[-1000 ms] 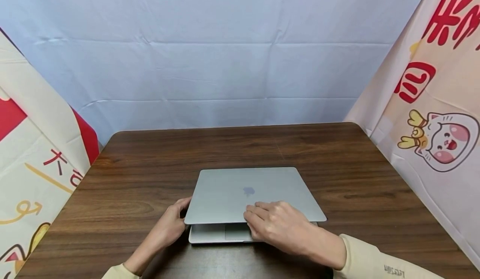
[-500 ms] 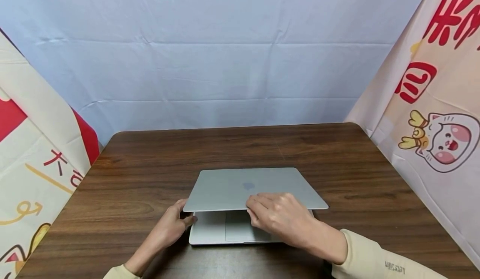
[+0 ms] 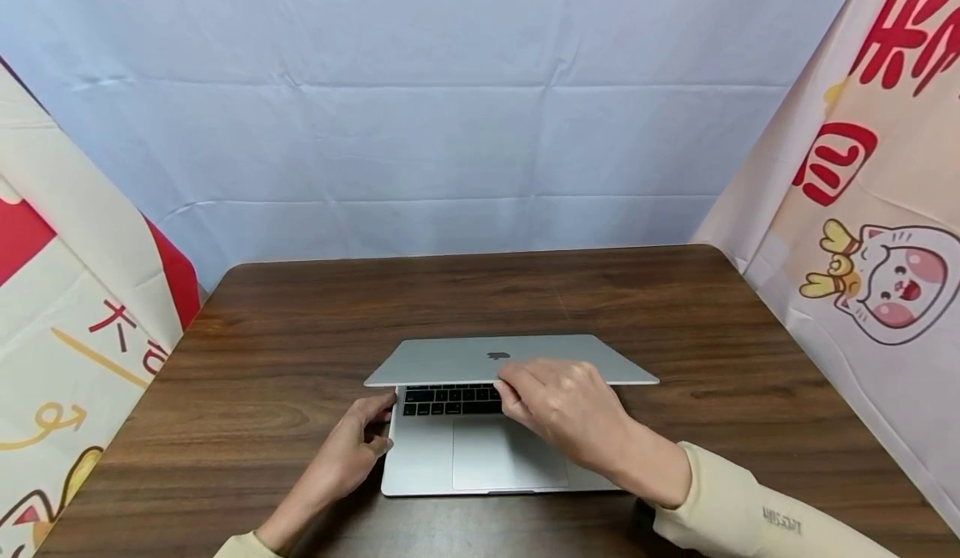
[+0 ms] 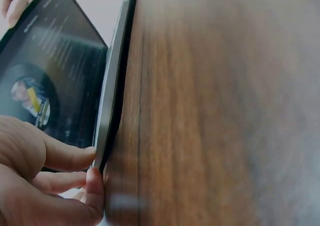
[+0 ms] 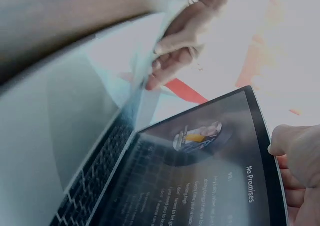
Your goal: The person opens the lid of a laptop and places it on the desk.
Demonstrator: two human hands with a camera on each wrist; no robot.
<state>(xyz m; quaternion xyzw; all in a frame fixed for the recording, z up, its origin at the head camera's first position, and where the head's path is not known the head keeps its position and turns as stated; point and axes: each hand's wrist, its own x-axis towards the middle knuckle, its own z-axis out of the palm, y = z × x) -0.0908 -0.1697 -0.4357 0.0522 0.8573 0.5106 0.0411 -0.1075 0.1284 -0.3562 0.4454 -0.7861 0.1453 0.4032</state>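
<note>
Silver metal laptop (image 3: 487, 437), right hand (image 3: 561, 408) pinching thin tilted lid (image 3: 442, 362), left hand (image 3: 351, 449) gripping flat base (image 3: 422, 462), wood-grain table (image 3: 285, 337)

The laptop (image 3: 480, 449) sits on the table's near part (image 3: 300, 316), left hand (image 3: 352, 447) at its left edge, right hand (image 3: 566, 412) at its lid's near edge; a cloth (image 3: 450, 124) hangs behind.

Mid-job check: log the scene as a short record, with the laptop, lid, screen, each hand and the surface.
Laptop: on the table, keyboard partly visible
Lid: partly open, tilted over the keyboard
Screen: lit, showing "No Promises", text lines and a round picture
Left hand: holds the base's left edge
Right hand: pinches the lid's free edge, thumb on the screen side
Surface: brown wood-grain table
</note>
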